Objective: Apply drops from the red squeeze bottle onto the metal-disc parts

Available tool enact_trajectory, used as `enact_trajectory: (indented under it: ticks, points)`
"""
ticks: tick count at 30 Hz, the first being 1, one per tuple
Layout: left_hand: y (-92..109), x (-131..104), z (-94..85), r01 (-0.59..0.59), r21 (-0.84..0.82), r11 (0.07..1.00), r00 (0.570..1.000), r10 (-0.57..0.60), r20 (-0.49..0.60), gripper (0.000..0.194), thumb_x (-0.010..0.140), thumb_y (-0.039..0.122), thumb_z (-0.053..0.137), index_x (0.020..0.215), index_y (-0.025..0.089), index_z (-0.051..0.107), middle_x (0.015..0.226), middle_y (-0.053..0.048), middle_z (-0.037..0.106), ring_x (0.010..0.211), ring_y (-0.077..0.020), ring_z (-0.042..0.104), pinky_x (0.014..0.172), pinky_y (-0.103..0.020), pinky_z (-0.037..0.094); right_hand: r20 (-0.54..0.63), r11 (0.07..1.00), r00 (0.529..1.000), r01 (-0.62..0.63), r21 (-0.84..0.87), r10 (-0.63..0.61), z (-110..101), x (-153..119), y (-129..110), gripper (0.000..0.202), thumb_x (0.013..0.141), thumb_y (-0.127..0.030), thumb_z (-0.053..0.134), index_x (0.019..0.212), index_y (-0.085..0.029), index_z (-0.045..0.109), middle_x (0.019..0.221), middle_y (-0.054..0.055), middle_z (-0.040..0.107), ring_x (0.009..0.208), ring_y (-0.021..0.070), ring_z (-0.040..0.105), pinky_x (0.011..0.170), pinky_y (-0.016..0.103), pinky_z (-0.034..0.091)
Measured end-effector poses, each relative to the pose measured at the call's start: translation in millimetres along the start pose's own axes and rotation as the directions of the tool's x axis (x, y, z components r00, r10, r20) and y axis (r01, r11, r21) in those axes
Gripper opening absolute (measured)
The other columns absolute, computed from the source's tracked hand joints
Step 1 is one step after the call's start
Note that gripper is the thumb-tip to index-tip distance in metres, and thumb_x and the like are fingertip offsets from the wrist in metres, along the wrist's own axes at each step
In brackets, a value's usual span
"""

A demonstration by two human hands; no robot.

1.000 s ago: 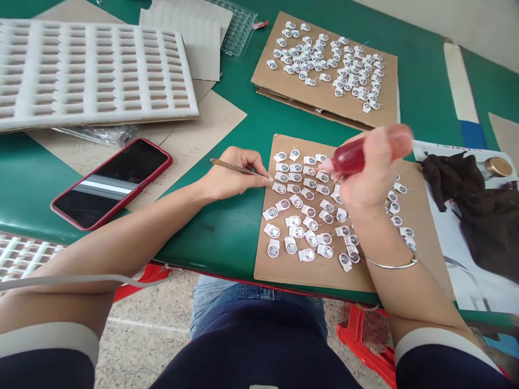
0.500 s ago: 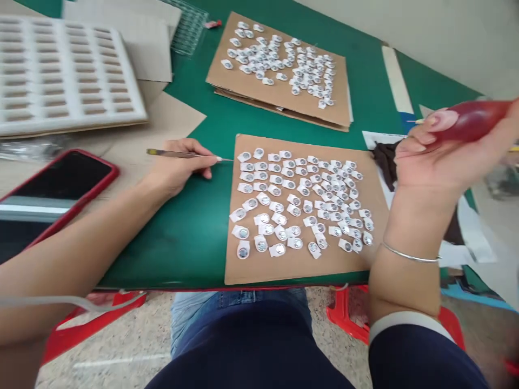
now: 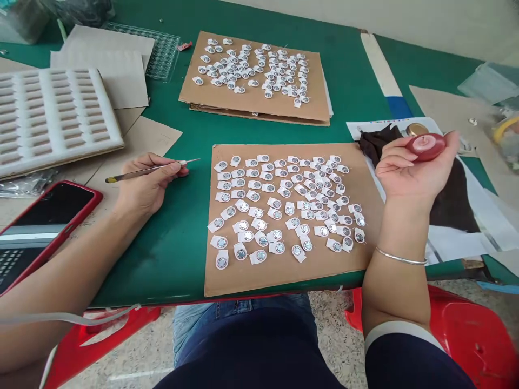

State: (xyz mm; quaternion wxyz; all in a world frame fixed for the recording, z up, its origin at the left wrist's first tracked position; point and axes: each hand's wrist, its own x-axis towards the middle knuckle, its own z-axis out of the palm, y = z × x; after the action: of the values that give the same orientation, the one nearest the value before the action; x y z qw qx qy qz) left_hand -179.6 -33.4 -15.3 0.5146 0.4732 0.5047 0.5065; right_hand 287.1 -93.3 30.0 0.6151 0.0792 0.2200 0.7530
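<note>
My left hand [image 3: 148,178], closed, holds a pair of slim tweezers [image 3: 135,174] over the green table, left of the near cardboard sheet [image 3: 251,275]. The tip points right, with a small whitish bit by the fingertips. On that sheet lie many small round silvery pieces with white tabs [image 3: 259,256], in loose rows and crowded toward the right. At the right, my right hand [image 3: 411,167] is raised, palm up, with its fingers curled round a dark red bulb [image 3: 436,147] that has a paler round end. The palm hides part of the bulb.
Behind stands a cardboard stack [image 3: 190,94] bearing more such pieces. A white slotted foam tray [image 3: 115,135] and a red-cased phone [image 3: 44,216] lie at left. At right are a dark cloth [image 3: 454,200], white paper [image 3: 441,256] and a gold-coloured lid [image 3: 417,129].
My view has shifted, showing more of the right side. My right hand has come lower and nearer with the red bulb, which has turned. The left hand keeps its hold on the tweezers.
</note>
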Motion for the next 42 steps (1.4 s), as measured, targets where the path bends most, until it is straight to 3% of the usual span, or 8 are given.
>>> enact_trajectory:
  ticks: [8, 16, 21, 24, 29, 33, 37, 42]
  points:
    - [-8, 6, 13.5, 0.017, 0.157, 0.987, 0.998, -0.008, -0.058, 0.019, 0.059, 0.018, 0.076, 0.07, 0.015, 0.061, 0.061, 0.008, 0.065, 0.064, -0.0079, 0.059, 0.069, -0.026, 0.048, -0.076, 0.582, 0.972, 0.196, 0.789, -0.223, 10, -4, 26, 0.014, 0.066, -0.022, 0.072, 0.073, -0.03, 0.063, 0.091, 0.001, 0.063, 0.063, 0.0062, 0.039, 0.038, 0.02, 0.03]
    - [-2, 24, 40.1, 0.011, 0.088, 0.996, 0.995, -0.002, -0.104, 0.03, 0.06, 0.028, 0.073, 0.076, 0.015, 0.051, 0.071, 0.008, 0.063, 0.078, -0.0068, 0.06, 0.074, -0.026, 0.049, -0.158, 0.731, 0.981, 0.191, 0.655, -0.114, 10, -10, 41, 0.02, 0.058, -0.02, 0.077, 0.069, -0.031, 0.064, 0.083, -0.002, 0.064, 0.056, 0.0057, 0.036, 0.04, 0.022, 0.038]
    - [-9, 25, 39.6, -0.003, 0.063, 0.998, 0.998, 0.007, -0.056, 0.034, 0.06, 0.034, 0.074, 0.076, 0.016, 0.05, 0.068, 0.01, 0.062, 0.073, -0.0038, 0.06, 0.081, -0.027, 0.049, 0.266, -0.401, 0.963, -0.228, 0.887, 0.042, 14, -14, 21, 0.015, 0.086, -0.039, 0.049, 0.081, -0.028, 0.057, 0.101, 0.003, 0.061, 0.069, 0.008, 0.055, 0.047, 0.02, 0.049]
    - [-12, 27, 32.2, -0.018, 0.057, 0.998, 0.999, 0.02, -0.05, 0.035, 0.057, 0.034, 0.076, 0.072, 0.017, 0.05, 0.063, 0.011, 0.062, 0.067, -0.0056, 0.059, 0.077, -0.029, 0.05, 0.511, -0.707, 0.851, -0.434, 0.558, -0.119, 18, -16, 8, 0.013, 0.09, -0.038, 0.043, 0.099, -0.033, 0.052, 0.108, 0.0, 0.061, 0.072, 0.0076, 0.058, 0.047, 0.021, 0.05]
    - [-12, 30, 27.2, -0.039, 0.068, 0.997, 0.999, 0.04, -0.007, 0.029, 0.058, 0.03, 0.077, 0.069, 0.016, 0.055, 0.066, 0.009, 0.065, 0.064, -0.0095, 0.061, 0.068, -0.03, 0.051, 0.487, -0.498, 0.866, -0.476, 0.725, -0.119, 22, -18, 1, 0.024, 0.085, -0.018, 0.051, 0.104, -0.033, 0.05, 0.111, -0.002, 0.062, 0.065, 0.003, 0.048, 0.047, 0.015, 0.047]
    - [-12, 28, 29.1, -0.097, 0.089, 0.991, 0.995, 0.096, 0.009, 0.025, 0.061, 0.027, 0.078, 0.066, 0.014, 0.056, 0.067, 0.007, 0.067, 0.062, -0.0115, 0.061, 0.061, -0.03, 0.05, 0.241, 0.182, 0.969, -0.228, 0.957, -0.052, 19, -7, -21, 0.03, 0.072, 0.0, 0.06, 0.086, -0.026, 0.057, 0.093, -0.004, 0.066, 0.057, 0.0012, 0.032, 0.036, 0.007, 0.029]
    - [-13, 27, 31.3, -0.153, 0.146, 0.977, 0.988, 0.153, 0.008, 0.022, 0.063, 0.029, 0.077, 0.066, 0.016, 0.06, 0.066, 0.007, 0.066, 0.061, -0.0119, 0.062, 0.059, -0.031, 0.052, 0.049, 0.875, 0.992, 0.081, 0.478, -0.119, 13, 4, -57, 0.046, 0.045, 0.003, 0.077, 0.077, -0.026, 0.061, 0.075, -0.007, 0.059, 0.058, 0.0041, 0.024, 0.034, 0.016, 0.013]
    - [-7, 27, 34.5, -0.101, 0.21, 0.972, 0.993, 0.112, -0.044, 0.022, 0.057, 0.03, 0.078, 0.059, 0.02, 0.059, 0.063, 0.01, 0.065, 0.061, -0.0107, 0.061, 0.062, -0.032, 0.056, 0.006, 0.983, 1.0, 0.023, -0.181, -0.022, 11, 5, -88, 0.039, 0.043, -0.046, 0.081, 0.064, -0.029, 0.054, 0.066, -0.003, 0.05, 0.062, 0.0089, 0.021, 0.045, 0.024, 0.019]
